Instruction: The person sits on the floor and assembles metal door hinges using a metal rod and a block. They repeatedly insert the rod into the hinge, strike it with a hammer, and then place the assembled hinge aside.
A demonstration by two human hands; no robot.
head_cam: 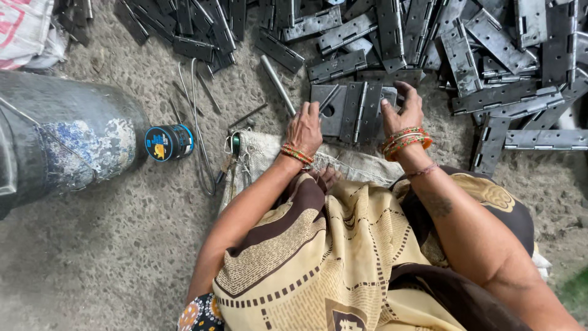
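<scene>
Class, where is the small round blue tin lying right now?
The blue tin lies on the floor, left of the left hand, beside the large grey drum.

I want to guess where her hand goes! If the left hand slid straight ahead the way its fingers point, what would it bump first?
Probably the thin metal rod just beyond the hinge that the left hand rests on; depth is hard to judge.

Two hands are in view, the left hand [304, 127] and the right hand [402, 113], each wearing a stack of orange bangles too tight to count. One large grey hinge [352, 110] lies under them. Beyond it, a heap of grey metal hinges [465, 49] holds dozens, too many and too overlapped to count. One loose steel pin [277, 84], one small round tin [169, 142], one big drum [61, 141] and one woven sack [24, 27] lie on the floor.
</scene>
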